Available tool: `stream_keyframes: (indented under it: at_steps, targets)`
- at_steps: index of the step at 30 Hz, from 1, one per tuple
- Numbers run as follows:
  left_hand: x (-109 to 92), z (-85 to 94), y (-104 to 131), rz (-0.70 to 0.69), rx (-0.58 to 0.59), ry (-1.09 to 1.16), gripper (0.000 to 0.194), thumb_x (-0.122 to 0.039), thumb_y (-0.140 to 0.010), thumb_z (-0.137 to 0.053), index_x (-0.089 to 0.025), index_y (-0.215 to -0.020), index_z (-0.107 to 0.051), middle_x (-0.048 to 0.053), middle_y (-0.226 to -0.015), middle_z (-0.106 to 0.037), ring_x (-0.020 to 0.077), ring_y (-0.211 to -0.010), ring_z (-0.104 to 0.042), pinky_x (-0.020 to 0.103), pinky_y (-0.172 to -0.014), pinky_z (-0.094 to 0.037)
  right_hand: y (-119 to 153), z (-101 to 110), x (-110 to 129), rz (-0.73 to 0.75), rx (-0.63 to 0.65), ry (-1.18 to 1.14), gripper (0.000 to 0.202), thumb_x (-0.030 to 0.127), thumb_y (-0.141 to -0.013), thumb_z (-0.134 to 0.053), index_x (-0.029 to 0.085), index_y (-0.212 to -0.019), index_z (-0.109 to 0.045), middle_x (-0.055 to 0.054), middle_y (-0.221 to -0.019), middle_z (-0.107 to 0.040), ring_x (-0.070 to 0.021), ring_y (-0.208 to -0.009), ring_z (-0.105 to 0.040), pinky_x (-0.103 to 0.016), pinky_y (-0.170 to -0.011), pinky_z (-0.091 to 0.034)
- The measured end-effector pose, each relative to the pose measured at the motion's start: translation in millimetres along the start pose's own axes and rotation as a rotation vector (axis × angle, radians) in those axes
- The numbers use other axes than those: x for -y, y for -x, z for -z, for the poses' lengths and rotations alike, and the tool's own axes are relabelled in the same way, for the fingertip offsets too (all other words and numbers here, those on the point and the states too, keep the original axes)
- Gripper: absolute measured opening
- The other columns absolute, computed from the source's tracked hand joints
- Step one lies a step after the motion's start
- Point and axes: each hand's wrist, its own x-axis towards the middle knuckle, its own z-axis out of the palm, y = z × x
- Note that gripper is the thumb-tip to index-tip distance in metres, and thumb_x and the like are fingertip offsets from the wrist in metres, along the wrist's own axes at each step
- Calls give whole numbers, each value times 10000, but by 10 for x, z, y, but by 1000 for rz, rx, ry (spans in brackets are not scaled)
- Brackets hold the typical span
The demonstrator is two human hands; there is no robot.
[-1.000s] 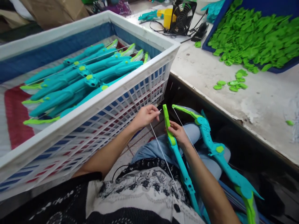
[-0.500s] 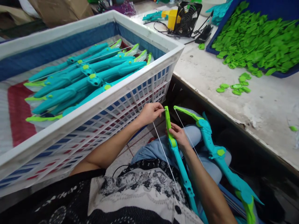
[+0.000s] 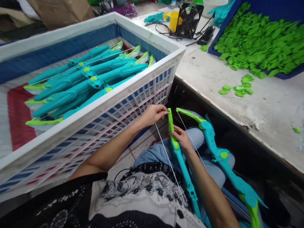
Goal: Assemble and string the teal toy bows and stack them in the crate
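Observation:
My left hand pinches the end of a white string right at the green tip of a teal toy bow that stands over my lap. My right hand grips that bow's green limb just below the tip. The string runs down from my left fingers toward my body. A second teal and green bow, with its own string, lies across my knee to the right, touching neither hand.
A white plastic crate at the left holds several finished teal bows. At the right is a worn white table with loose green parts, a blue bin of green pieces, a black fan and cables.
My left hand has drawn the string end in to the bow's green tip, from a small gap a second ago. The right hand keeps its grip.

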Motion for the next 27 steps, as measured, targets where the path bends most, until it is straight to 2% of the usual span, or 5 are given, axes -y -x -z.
stream_keyframes:
  at_steps: [8,15,21,24,27]
  targets:
    - [30,-41,-24,12,-15,-13,109,-219,-818,-547,-146,-773,-614,-33,-567,-588,87,-538,-525,190,-561,-377,2,-4,-1,8,3,15,508,363,-607,-791,243,-1081,-653,-21,-920,-685,-103,-613,-570,-235,-566,-443]
    - [-41,-75,-85,151,155,422,292,-244,-799,-582,-119,-1048,-495,-35,-565,-596,63,-415,-440,174,-440,-305,28,-21,-50,78,2,134,492,404,-651,-749,238,-1099,-633,-32,-925,-671,-142,-716,-600,-275,-650,-488]
    - [-36,-52,-113,189,203,515,314,-346,-777,-639,-116,-957,-523,-15,-571,-601,48,-389,-395,174,-395,-254,-66,-139,472,655,-187,648,363,354,-825,-601,251,-1173,-597,-62,-1029,-601,-178,-924,-583,-334,-795,-496]
    - [-65,-46,-121,179,224,510,349,-378,-768,-651,-115,-954,-516,-9,-570,-603,55,-393,-400,179,-396,-265,-192,-249,876,886,-109,847,234,297,-850,-583,253,-1070,-648,-51,-961,-612,-163,-863,-589,-310,-755,-492]
    - [-89,-31,-143,179,239,499,369,-404,-762,-650,-115,-947,-516,-3,-573,-600,60,-402,-403,180,-400,-274,-293,-304,1091,973,31,919,118,263,-864,-565,217,-894,-669,-44,-853,-620,-153,-796,-590,-287,-708,-480]
